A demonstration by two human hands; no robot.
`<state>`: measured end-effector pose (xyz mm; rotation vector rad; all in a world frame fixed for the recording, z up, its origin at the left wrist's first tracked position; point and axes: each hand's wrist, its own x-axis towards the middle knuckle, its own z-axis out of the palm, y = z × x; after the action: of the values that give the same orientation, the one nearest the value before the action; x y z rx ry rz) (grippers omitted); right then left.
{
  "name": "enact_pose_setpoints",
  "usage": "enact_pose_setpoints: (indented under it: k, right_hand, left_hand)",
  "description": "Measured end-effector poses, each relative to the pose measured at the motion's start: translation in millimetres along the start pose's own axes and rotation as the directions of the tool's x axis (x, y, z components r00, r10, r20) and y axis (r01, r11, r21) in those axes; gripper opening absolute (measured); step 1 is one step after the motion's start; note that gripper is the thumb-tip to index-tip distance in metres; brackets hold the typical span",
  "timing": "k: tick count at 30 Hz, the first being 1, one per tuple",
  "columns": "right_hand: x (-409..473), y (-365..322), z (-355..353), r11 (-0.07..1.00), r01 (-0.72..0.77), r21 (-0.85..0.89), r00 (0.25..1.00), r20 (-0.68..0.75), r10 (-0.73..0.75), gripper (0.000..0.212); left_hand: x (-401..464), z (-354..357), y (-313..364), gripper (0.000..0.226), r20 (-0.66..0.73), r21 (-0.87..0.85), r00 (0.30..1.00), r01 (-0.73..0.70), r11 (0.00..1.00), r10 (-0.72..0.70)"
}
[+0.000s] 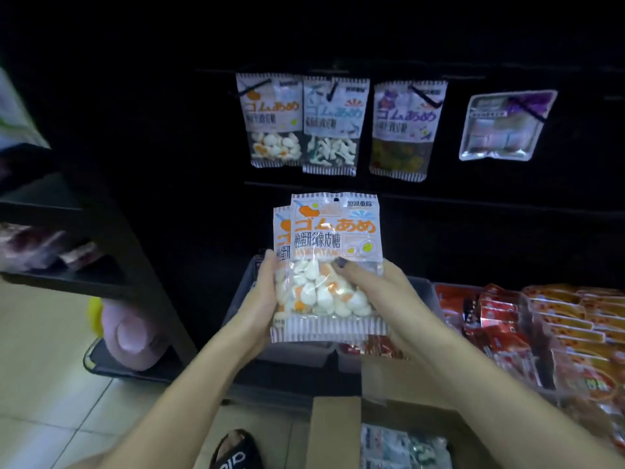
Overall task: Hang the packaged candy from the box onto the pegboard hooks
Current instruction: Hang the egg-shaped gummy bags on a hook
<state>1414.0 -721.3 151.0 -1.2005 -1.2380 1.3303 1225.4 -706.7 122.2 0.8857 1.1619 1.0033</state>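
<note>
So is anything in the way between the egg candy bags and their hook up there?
Nothing visible blocks the way. The egg candy bags, held by the left hand and right hand, sit below the matching hanging bag, with open dark space between.

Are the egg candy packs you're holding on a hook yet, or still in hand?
Still in hand. The egg candy packs sit between the left hand and right hand, below the hanging row, with no hook through their top holes.

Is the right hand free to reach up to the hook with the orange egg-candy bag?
Probably not yet: the right hand and left hand both grip the held candy packs. Nothing blocks the way to the hanging orange bag.
</note>
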Motion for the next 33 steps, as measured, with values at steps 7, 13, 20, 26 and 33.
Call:
enact_pose_setpoints:
  k: [7, 13, 20, 26, 33]
  right_hand:
    - [33, -21, 42, 0.991, 0.125, -0.044, 0.992, -0.011, -0.125, 0.032]
    - [45, -27, 55, 0.969, 0.188, -0.160, 0.982, 0.040, -0.184, 0.029]
    - [59, -38, 64, 0.936, 0.295, -0.194, 0.955, 0.031, -0.295, 0.030]
    - [67, -52, 79, 0.925, 0.363, -0.112, 0.931, 0.076, -0.357, 0.028]
    - [78, -68, 89, 0.924, 0.381, 0.021, 0.923, 0.045, -0.381, 0.023]
  left_hand:
    - [4, -27, 29, 0.054, 0.028, -0.103, 0.996, -0.083, 0.991, 0.087]
    - [12, -47, 16, 0.046, -0.087, -0.148, 0.989, -0.128, 0.981, 0.116]
    - [22, -63, 14, 0.045, -0.198, -0.114, 0.964, -0.202, 0.973, 0.177]
    - [25, -83, 14, 0.057, -0.241, -0.109, 0.944, -0.259, 0.960, 0.227]
    - [26, -90, 15, 0.039, -0.308, -0.103, 0.921, -0.282, 0.954, 0.239]
